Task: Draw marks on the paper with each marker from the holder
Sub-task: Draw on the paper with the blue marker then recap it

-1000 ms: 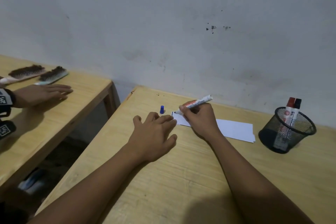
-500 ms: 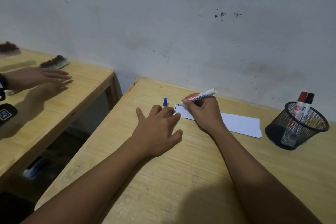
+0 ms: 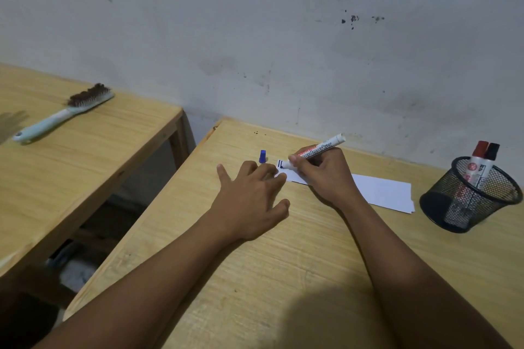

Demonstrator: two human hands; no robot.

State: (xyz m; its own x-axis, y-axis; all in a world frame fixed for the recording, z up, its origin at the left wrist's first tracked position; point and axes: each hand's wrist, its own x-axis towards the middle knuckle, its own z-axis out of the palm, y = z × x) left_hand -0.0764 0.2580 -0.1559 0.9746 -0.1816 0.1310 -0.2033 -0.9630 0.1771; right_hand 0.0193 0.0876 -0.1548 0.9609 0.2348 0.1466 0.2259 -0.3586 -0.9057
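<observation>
My right hand [image 3: 326,176] grips a white board marker [image 3: 317,150], its tip touching the left end of a white paper strip [image 3: 380,190] where short blue marks [image 3: 280,163] show. My left hand [image 3: 252,198] lies flat with fingers spread, its fingertips pressing on the paper's left corner. The marker's blue cap [image 3: 262,156] stands on the wooden table [image 3: 283,278] just beyond my left fingers. At the right, a black mesh holder [image 3: 470,195] contains two markers, one with a red cap [image 3: 480,149] and one with a black cap [image 3: 492,151].
A second wooden table [image 3: 85,156] stands to the left across a gap, with a pale blue-handled brush [image 3: 63,113] lying on it. A stained white wall [image 3: 283,37] runs right behind both tables.
A blue mark has appeared at the paper's left end under the marker tip. Another person's hand has left the left table. The view has shifted, and only one brush shows there.
</observation>
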